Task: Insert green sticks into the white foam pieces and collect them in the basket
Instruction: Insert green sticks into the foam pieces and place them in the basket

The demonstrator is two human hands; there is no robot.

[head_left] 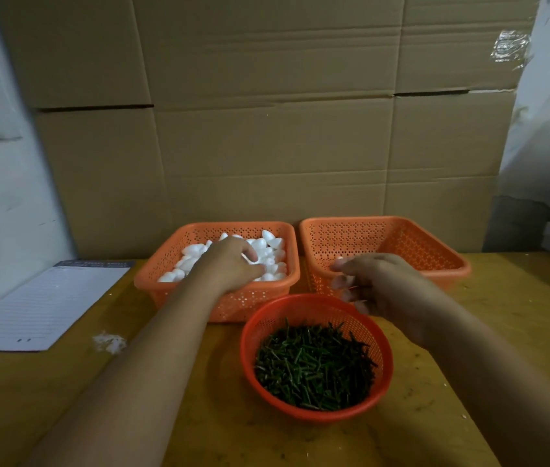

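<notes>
Three orange baskets sit before you on the wooden surface (469, 332). Your left hand (230, 261) reaches into the rectangular basket (179, 291) on the left, fingers curled down among the white foam pieces (267, 251) heaped inside; whether it already grips one you cannot tell. Your right hand (378, 284) hovers over the near rim of the second rectangular basket (385, 230), just beyond the round basket (314, 412), its fingers bent and blurred. A small white bit shows at its fingertips, perhaps a foam piece, but the grip is unclear. The green sticks (314, 365) lie piled in the round basket, nearest you. A lined sheet of paper (41, 305) lies at the left, with white crumbs (110, 342) beside it. Cardboard boxes (267, 112) stand behind the baskets.
</notes>
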